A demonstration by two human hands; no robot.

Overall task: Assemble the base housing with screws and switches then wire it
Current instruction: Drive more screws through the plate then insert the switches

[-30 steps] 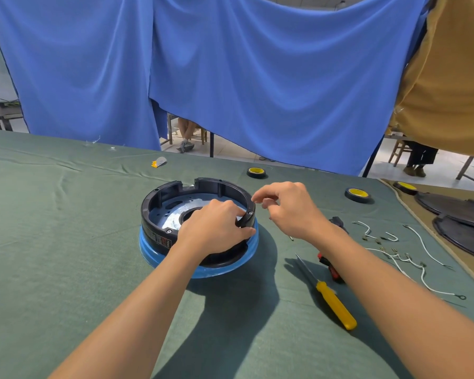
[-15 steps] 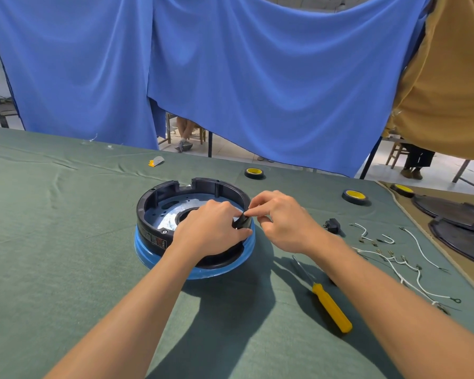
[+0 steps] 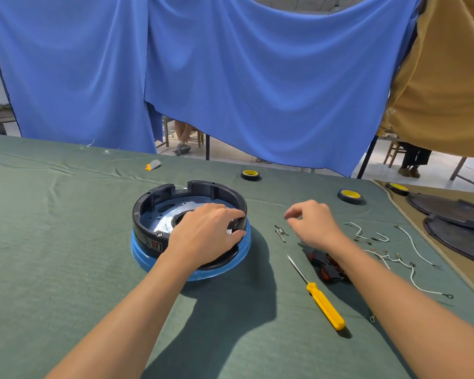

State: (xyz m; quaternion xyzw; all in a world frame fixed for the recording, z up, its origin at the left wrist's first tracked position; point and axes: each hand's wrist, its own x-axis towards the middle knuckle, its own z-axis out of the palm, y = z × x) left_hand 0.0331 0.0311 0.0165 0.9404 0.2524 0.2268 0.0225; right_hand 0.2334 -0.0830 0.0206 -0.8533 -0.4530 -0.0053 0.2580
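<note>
Base housing [image 3: 216,188], a black open ring with a metal plate inside, sits on a blue stand [image 3: 143,255] on the green cloth [image 3: 52,228], left of centre in my feed. Behind the housing and a bit left I see a small yellow-grey scrap [image 3: 153,165].

Left hand [image 3: 203,236] reaches over the housing's near side. Its fingers curl onto the right rim, and thumb and forefinger pinch a small black part [image 3: 239,223] there. I cannot tell what the part is, as the fingers cover most of it.

Behind the housing to the right is one tape roll [image 3: 249,175] with a yellow core. Just right of the housing, a few screws [image 3: 281,232] lie loose on the cloth.

Right hand [image 3: 312,225] hovers right of the housing, just beyond the screws. Its fingers are loosely curled, thumb and forefinger are apart, and it holds nothing.

Nearer me and right of the housing, a yellow-handled screwdriver [image 3: 324,306] lies with its tip pointing away. Beside it is a pile of black-and-red switches [image 3: 326,266], partly under the right forearm.

A second tape roll [image 3: 350,196] sits farther right of the housing. White wires [image 3: 411,242] are scattered beyond the right hand. Well right of the housing are a third tape roll [image 3: 397,188] and dark round lids [image 3: 449,206] on tan cloth.
</note>
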